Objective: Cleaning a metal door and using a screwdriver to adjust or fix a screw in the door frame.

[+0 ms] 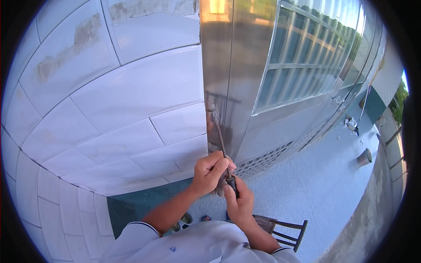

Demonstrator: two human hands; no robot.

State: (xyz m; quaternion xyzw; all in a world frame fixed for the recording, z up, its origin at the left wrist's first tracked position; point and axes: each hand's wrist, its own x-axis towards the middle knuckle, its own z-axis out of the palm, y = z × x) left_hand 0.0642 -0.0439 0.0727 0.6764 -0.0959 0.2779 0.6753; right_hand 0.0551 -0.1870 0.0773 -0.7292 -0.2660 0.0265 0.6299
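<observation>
Tiles (136, 92), white and laid in staggered rows, are set across the left side, and some near the top are marked with rough grey-brown patches. Dark green floor (131, 212) is seen at the foot of the wall. Farther right, the thin metal shaft of a tool (220, 136) is pinched by the left hand (211, 172), thumb laid along it. The tool is held upright on a slight slant, its tip raised beside the seam where the tiles are met by a shiny metal frame (245, 57); whether the surface is touched by the tip cannot be told. Its black handle is gripped by the closed right hand (240, 204). Beyond, a dark chair (294, 224), a barred window (302, 61) and a bucket (364, 158) are seen.
</observation>
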